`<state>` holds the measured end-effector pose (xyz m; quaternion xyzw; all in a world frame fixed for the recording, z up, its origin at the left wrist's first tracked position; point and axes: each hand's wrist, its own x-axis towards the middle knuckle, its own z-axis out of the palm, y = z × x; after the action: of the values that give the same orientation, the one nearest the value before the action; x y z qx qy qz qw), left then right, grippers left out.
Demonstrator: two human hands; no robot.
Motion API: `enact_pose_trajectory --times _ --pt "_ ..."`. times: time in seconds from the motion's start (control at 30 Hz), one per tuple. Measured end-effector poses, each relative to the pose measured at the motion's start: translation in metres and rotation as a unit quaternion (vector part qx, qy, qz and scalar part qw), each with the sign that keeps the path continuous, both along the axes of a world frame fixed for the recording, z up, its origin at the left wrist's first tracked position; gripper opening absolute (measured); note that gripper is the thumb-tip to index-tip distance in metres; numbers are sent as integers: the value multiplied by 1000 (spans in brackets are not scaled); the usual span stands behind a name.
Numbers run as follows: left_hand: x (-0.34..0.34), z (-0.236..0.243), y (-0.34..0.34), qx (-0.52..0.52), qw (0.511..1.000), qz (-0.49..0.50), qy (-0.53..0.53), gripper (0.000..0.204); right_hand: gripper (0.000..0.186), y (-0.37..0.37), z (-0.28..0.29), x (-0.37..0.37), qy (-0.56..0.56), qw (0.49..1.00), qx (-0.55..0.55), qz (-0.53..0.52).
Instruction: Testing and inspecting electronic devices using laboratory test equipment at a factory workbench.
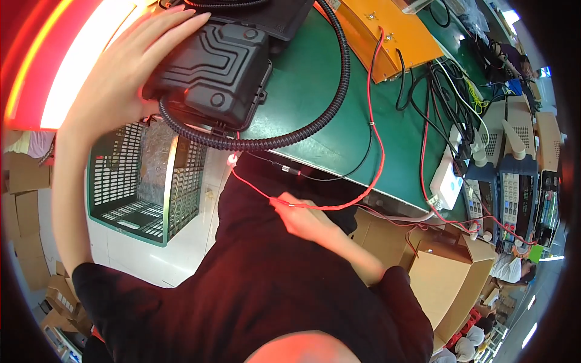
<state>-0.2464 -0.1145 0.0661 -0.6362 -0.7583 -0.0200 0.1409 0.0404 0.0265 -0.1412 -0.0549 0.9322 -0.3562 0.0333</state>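
Note:
My left hand (127,72) is wrapped over the left side of a black hard plastic case (209,72), its fingers stretched along the top. The case has moulded ridges and sits at the left end of the green bench. A black corrugated hose (290,138) bends round in front of the case and loops back over the bench. My right hand (299,219) is closed in a pinch on a red wire (339,207), low in front of my body. From there one stretch of the wire rises to a small whitish connector (232,160) below the case; another curves up to the orange box.
An orange metal box (387,39) stands on the green bench (296,78). At right are a white power strip (448,175), tangled black cables (445,91) and bench instruments (514,187). A green plastic crate (127,226) is at lower left, a cardboard box (439,284) at lower right.

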Motion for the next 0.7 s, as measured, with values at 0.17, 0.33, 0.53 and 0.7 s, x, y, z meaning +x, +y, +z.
enact_pose_trajectory --times 0.17,0.33,0.53,0.7 --pt "-15 15 15 -122 991 14 -45 103 36 1 57 -10 65 994 -61 68" --pt "12 20 29 -14 997 -63 -32 113 38 -7 121 -31 363 929 49 62" --pt "80 84 95 -431 890 119 -90 105 32 -4 113 -64 462 886 40 0" --pt "76 22 67 -116 993 -25 20 82 31 -4 103 -79 461 883 51 -74"
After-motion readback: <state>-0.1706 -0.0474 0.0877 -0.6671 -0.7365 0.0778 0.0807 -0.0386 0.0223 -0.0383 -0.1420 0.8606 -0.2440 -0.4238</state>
